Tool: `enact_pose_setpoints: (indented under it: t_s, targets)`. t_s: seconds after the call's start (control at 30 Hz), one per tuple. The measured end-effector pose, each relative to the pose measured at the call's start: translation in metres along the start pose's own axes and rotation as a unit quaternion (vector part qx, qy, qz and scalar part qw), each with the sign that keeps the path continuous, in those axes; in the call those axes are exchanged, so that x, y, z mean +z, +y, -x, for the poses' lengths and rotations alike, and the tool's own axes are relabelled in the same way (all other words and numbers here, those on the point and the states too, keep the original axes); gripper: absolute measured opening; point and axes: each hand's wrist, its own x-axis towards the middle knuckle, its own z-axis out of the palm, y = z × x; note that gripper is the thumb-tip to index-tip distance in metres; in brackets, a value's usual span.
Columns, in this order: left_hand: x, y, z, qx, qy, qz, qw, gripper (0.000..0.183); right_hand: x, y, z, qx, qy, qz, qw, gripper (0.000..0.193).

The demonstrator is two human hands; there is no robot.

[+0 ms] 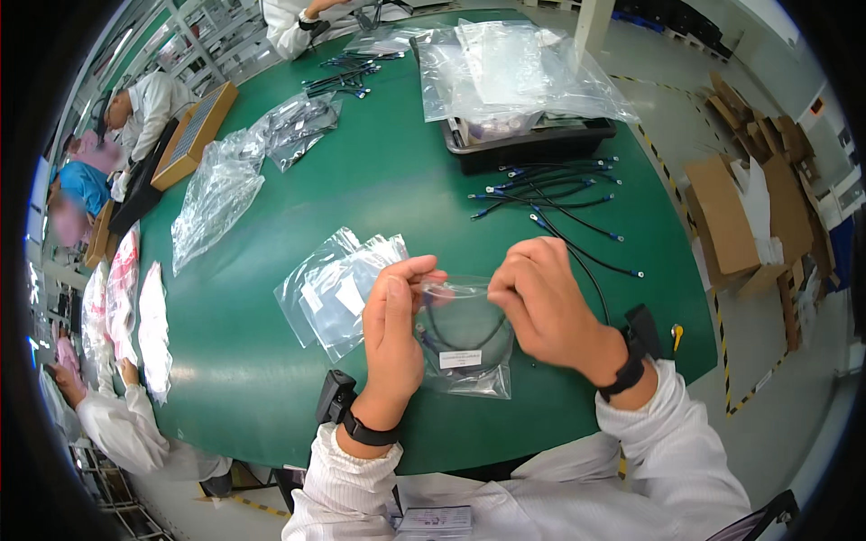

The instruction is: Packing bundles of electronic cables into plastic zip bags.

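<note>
A clear plastic bag (487, 383) with a small white label lies on the green table in front of me. Inside it is a coiled black cable (433, 316). My right hand (546, 302) pinches the bag's upper right corner between thumb and curled fingers. At the upper left edge of the same bag, my left hand (394, 329) closes its bent fingers on the plastic, with the thumb raised; its fingertips are partly hidden. Just beyond my left hand, several flat clear bags (316, 293) with white labels lie overlapped.
Loose black cables (550, 189) with blue-sleeved ring ends lie at the right, before a black bin (532, 149) topped with plastic bags (514, 68). More bags (221, 185) and cables (347, 72) lie farther off. Co-workers sit left and far. Cardboard boxes (749, 216) stand on the right floor.
</note>
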Motion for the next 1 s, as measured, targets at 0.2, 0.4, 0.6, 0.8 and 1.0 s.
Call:
enact_pose_setpoints:
  t_s: [0.2, 0.4, 0.6, 0.8, 1.0]
  targets:
    - [0.001, 0.008, 0.009, -0.066, -0.008, 0.005, 0.998, 0.022, -0.003, -0.012, 0.004, -0.04, 0.056, 0.026, 0.997, 0.021]
    - [0.002, 0.011, 0.01, -0.017, 0.04, -0.029, 0.999, 0.016, -0.003, -0.009, 0.012, -0.06, 0.104, 0.096, 0.988, 0.028]
    - [-0.009, 0.007, 0.011, 0.24, 0.053, -0.215, 0.945, 0.02, -0.014, -0.015, 0.011, -0.102, 0.069, 0.014, 0.992, 0.027]
    - [-0.01, 0.015, 0.015, 0.357, 0.017, -0.303, 0.883, 0.023, 0.012, -0.001, 0.019, 0.086, 0.105, -0.367, 0.92, 0.017]
    - [-0.013, 0.01, 0.017, 0.298, 0.09, -0.253, 0.916, 0.015, 0.024, 0.005, 0.018, 0.22, -0.038, -0.472, 0.853, 0.015]
